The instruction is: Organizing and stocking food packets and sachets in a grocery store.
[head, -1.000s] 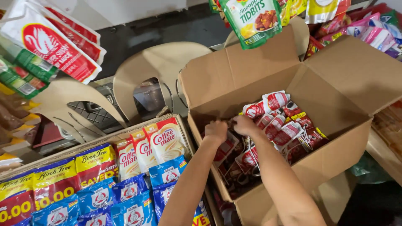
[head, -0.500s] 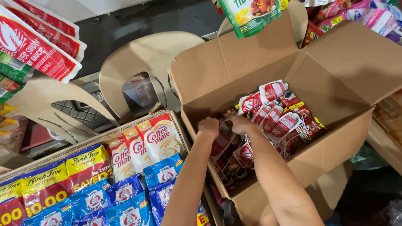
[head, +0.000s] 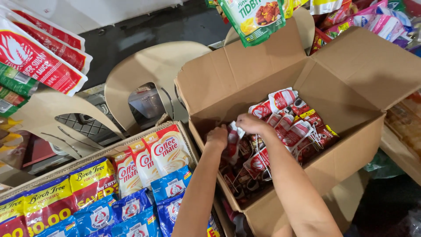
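An open cardboard box (head: pixel 351 149) holds several strips of red and white sachets (head: pixel 293 127). Both my arms reach down into it. My left hand (head: pixel 217 137) is closed on a strip of red and white sachets (head: pixel 232 141) near the box's left wall. Just to its right, my right hand (head: pixel 251 123) grips the upper end of the same strip, fingers curled over it. The fingertips of both hands are partly hidden by the packets.
A low cardboard tray (head: pixel 131 142) at the lower left holds creamer pouches (head: pixel 169 149), yellow and red milk packs (head: pixel 94 180) and blue packs (head: pixel 131 206). Beige plastic chairs (head: pixel 149 72) stand behind. Hanging snack packs (head: pixel 254 17) and red sauce pouches (head: pixel 35 57) crowd the top edge.
My hands have stayed at the same spot in the box, working the sachet strip slightly. The view has shifted a little, with the box now sitting further right.
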